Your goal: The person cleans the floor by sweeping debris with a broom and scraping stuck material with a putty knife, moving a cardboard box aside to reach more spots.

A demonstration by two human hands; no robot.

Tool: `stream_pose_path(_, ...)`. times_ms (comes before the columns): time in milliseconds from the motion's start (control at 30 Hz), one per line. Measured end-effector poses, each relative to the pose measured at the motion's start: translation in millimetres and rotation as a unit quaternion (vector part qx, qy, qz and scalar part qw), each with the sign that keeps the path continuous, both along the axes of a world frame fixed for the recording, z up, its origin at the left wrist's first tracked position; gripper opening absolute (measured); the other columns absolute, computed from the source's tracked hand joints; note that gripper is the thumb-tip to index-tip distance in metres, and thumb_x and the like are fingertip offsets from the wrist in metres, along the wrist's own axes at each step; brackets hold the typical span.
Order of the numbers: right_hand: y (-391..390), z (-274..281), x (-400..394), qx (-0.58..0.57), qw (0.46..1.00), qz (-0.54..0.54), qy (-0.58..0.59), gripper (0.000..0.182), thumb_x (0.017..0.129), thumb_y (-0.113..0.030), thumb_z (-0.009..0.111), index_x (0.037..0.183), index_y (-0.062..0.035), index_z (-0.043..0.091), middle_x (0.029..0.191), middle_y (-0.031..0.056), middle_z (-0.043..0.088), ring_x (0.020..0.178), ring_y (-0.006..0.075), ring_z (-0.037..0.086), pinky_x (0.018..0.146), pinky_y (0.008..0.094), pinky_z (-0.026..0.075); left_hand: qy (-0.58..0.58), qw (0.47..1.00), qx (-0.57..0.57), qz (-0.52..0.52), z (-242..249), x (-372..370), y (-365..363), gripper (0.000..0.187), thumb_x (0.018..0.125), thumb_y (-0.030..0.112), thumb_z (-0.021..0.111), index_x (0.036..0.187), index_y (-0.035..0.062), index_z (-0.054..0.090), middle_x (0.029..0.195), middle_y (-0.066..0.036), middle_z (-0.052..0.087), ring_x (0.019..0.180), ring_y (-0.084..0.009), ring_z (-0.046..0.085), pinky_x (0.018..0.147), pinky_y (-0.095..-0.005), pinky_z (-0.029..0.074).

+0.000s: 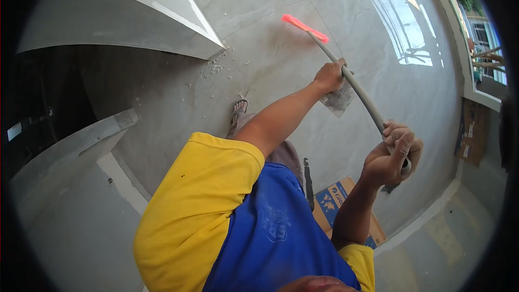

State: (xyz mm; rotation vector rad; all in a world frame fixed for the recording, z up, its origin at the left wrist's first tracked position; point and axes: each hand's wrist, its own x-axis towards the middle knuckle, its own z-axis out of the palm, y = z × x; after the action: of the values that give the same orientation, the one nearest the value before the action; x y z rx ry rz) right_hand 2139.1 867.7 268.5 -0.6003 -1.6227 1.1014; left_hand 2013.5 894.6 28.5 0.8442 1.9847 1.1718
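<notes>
Gripping a grey broom handle [359, 91] with both hands: left hand [330, 75] wrapped mid-shaft, arm stretched out, right hand [392, 154] clenched round the top end. Orange bristles [304, 27] sit on the tiled floor [270, 59]; cardboard box [338, 203] underneath.

The long grey broom handle [357, 87] ends in a bright pinkish-red broom head [304, 27]. The polished tile floor [270, 59] is pale grey with faint thin joint lines. The short-sleeved shirt [216, 221] is yellow at the sleeves and royal blue down the middle. The cardboard box [338, 205] is tan with blue-and-white print.
</notes>
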Motion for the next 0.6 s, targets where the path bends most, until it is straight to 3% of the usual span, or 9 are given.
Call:
stream_pose_path(67, -4.9, -22.2, -13.1, -0.020, 0.998, -0.014, -0.059, 0.027, 0.098, -0.010, 0.046, 0.073, -0.0109, 0.037, 0.056, 0.0040, 0.041, 0.056, 0.0141, 0.044, 0.064, 0.0375, 0.048, -0.041, 0.997, -0.071, -0.012, -21.8, 6.9, -13.2, 0.035, 0.091, 0.041, 0.060, 0.106, 0.0095, 0.057, 0.094, -0.026, 0.066, 0.095, -0.0435, 0.063, 0.080, -0.0512, 0.050)
stream_pose_path(167, -30.2, -20.4, -2.8, -0.038, 0.999, 0.019, -0.021, 0.027, 0.098, -0.008, 0.045, 0.073, -0.0109, 0.036, 0.056, 0.0040, 0.041, 0.054, 0.0140, 0.044, 0.061, 0.0364, 0.048, -0.078, 0.996, -0.036, -0.011, -38.1, 20.4, -52.5, 0.036, 0.092, 0.041, 0.060, 0.105, 0.0082, 0.056, 0.094, -0.027, 0.066, 0.095, -0.0444, 0.062, 0.081, -0.0518, 0.049)
stream_pose_path(467, -147.0, 20.7, -7.8, -0.124, 0.992, -0.012, -0.002, 0.026, 0.096, -0.007, 0.045, 0.072, -0.0128, 0.038, 0.057, 0.0025, 0.041, 0.054, 0.0133, 0.042, 0.057, 0.0326, 0.041, -0.093, 0.992, -0.055, -0.071, -6.6, 15.3, -236.3, 0.030, 0.092, 0.032, 0.063, 0.095, 0.0028, 0.054, 0.085, -0.027, 0.065, 0.086, -0.0454, 0.063, 0.073, -0.0500, 0.047)
stream_pose_path(600, -186.7, 61.4, 4.5, -0.088, 0.996, 0.006, 0.021, 0.026, 0.096, -0.012, 0.045, 0.072, -0.0135, 0.036, 0.056, 0.0013, 0.038, 0.054, 0.0123, 0.040, 0.058, 0.0304, 0.041, -0.094, 0.991, -0.006, -0.097, 22.1, 25.9, -261.4, 0.028, 0.092, 0.027, 0.062, 0.095, 0.0011, 0.052, 0.082, -0.026, 0.065, 0.085, -0.0456, 0.063, 0.072, -0.0506, 0.048)
